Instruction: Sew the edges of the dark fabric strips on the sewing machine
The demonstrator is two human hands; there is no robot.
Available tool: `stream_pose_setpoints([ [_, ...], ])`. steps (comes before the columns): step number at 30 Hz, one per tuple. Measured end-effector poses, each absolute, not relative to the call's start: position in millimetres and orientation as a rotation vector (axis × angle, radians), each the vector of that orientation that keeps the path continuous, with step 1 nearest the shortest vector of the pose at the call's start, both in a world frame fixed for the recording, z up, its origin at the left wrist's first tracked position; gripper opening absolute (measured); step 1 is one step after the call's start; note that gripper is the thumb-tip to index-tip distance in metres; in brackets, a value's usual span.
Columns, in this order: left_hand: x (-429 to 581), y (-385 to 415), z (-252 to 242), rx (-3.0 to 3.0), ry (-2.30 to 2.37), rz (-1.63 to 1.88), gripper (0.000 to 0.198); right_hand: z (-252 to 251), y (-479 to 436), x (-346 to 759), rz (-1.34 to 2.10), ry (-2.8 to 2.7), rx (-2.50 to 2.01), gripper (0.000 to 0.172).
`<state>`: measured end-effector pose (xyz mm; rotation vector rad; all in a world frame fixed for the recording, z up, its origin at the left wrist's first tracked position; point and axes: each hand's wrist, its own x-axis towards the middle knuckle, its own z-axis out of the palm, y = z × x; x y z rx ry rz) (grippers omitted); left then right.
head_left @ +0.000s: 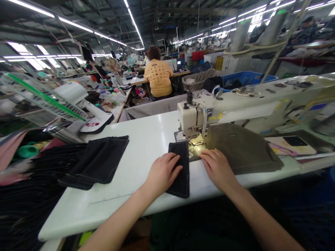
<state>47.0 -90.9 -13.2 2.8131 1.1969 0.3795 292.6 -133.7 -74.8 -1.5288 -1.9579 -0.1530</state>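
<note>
My left hand (165, 171) lies on a folded black fabric piece (181, 177) with pale stitching along its edges, its fingers stretched over the cloth. The piece's upper end sits just left of the lit needle area. My right hand (216, 167) is right of that piece, fingertips on the table beside the metal needle plate (198, 143); nothing shows in its extended fingers. Above the plate stands the head of a white sewing machine (187, 116), its lamp shining down. A small stack of similar black pieces (101, 160) lies to the left on the white table (146, 136).
Dark cloth (238, 146) lies under the machine arm, near pink scissors (282, 149) and a phone (295, 141). A white fan (96, 122) stands at the table's back left. Black fabric (26, 198) is heaped at far left. A person in yellow (158, 78) sits ahead.
</note>
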Motion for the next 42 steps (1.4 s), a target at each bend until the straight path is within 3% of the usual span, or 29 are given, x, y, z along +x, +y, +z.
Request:
stream_pose_setpoints([
  [4, 50.9, -83.2, -7.0, 2.612, 1.823, 0.162, 0.032, -73.2, -135.0, 292.2, -0.147, -1.967, -1.514, 0.026],
  [16, 48.9, -75.5, -6.7, 2.377, 1.784, 0.135, 0.024, -72.5, -136.0, 291.2, -0.129, -1.952, -1.524, 0.026],
  [21, 45.4, -73.0, -15.1, 2.226, 1.712, 0.432, 0.021, -73.5, -135.7, 291.7, -0.126, -1.951, -1.523, 0.026],
  [29, 38.5, -70.9, -18.5, 1.197, 1.412, 1.205, 0.036, -73.7, -137.1, 295.1, -0.103, -1.959, -1.506, 0.028],
  [42, 39.6, -72.4, -11.1, 1.071, 1.326, 1.388, 0.034, -70.4, -139.7, 297.9, -0.122, -1.972, -1.508, 0.026],
])
